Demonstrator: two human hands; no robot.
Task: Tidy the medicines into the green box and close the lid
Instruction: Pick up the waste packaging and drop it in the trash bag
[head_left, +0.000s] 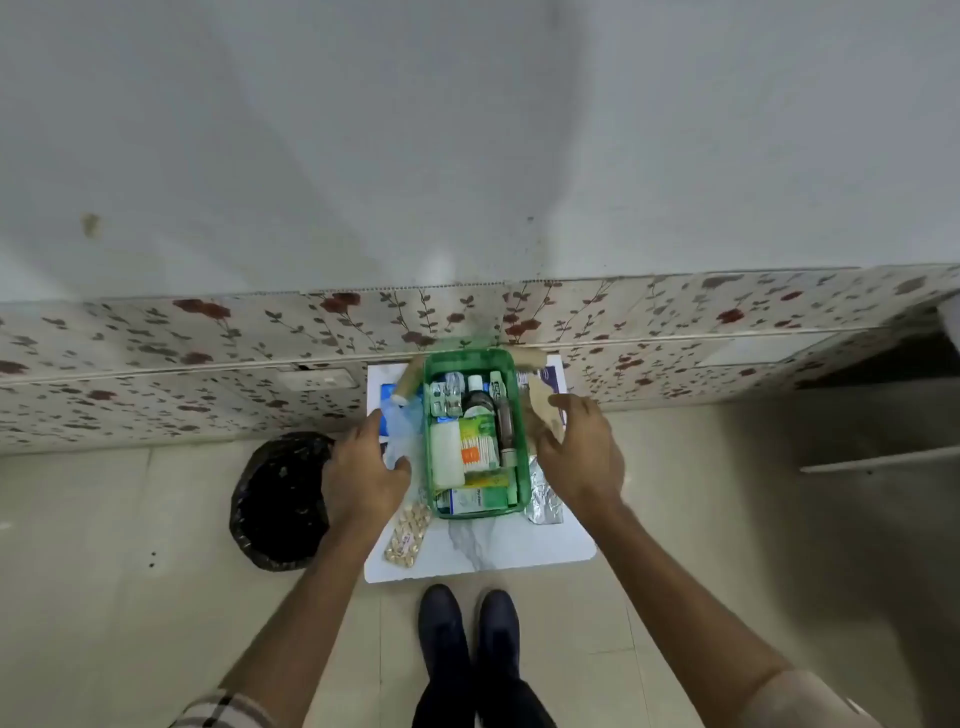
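Note:
The green box (522, 483) stands open on a small white marbled table (498, 545), packed with bottles, cartons and blister packs. My left hand (363, 473) hovers just left of the box, fingers apart, over a clear plastic bag (402, 421). My right hand (582, 447) hovers at the box's right side, fingers spread, holding nothing. A blister strip of beige tablets (408, 535) lies on the table at the front left. A silver foil strip (545, 501) lies right of the box. A brown bottle (408, 384) lies at the back left. No lid is visible.
A bin lined with a black bag (283, 499) stands on the floor left of the table. A floral-tiled wall (156, 364) runs behind. My dark shoes (467, 634) are just in front of the table. A shelf edge (878, 460) juts out at right.

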